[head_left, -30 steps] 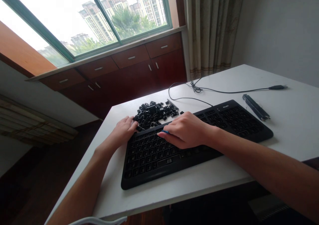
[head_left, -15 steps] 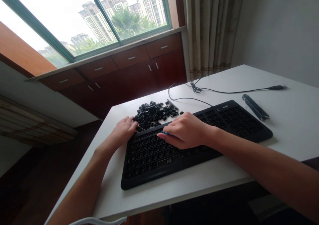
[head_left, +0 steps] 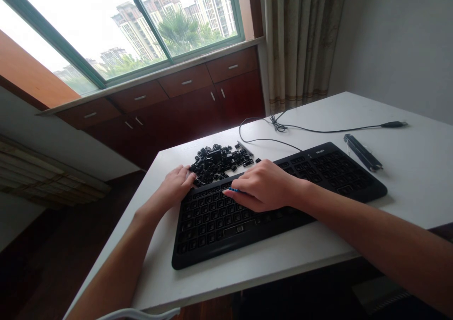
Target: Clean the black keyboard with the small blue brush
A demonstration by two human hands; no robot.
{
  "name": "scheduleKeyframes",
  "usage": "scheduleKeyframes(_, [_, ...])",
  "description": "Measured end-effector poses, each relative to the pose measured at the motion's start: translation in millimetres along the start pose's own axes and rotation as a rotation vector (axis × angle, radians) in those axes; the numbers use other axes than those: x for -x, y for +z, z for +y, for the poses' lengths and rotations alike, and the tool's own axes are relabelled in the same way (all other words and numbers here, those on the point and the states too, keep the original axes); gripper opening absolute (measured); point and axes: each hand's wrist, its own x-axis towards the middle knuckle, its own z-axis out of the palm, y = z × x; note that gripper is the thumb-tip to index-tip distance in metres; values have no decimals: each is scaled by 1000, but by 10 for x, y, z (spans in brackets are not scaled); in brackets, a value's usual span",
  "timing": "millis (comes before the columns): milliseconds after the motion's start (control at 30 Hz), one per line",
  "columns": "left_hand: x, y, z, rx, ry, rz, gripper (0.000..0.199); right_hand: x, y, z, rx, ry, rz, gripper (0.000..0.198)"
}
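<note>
A black keyboard (head_left: 215,221) lies at a slant on the white table, its key sockets largely bare of caps. My right hand (head_left: 264,185) is closed over its middle, pinching a slim blue tool (head_left: 232,189). Only a short bit of the tool shows between thumb and fingers, and its tip is hard to make out against the keys. At the keyboard's far left corner rests my left hand (head_left: 177,185), thumb and fingers apart, beside a heap of loose black keycaps (head_left: 214,162).
A thin cable (head_left: 325,131), bundled partway, runs behind the keyboard to a plug (head_left: 394,124). A long dark strip-like piece (head_left: 363,153) lies to the right of the keyboard. The white table (head_left: 262,268) ends in front and at the left. A pale curved object (head_left: 141,314) shows at the bottom edge.
</note>
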Motion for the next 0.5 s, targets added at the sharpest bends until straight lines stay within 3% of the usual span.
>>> scheduleKeyframes(500, [24, 23, -33, -77, 93, 44, 43, 8, -8, -1, -7, 12, -27, 48])
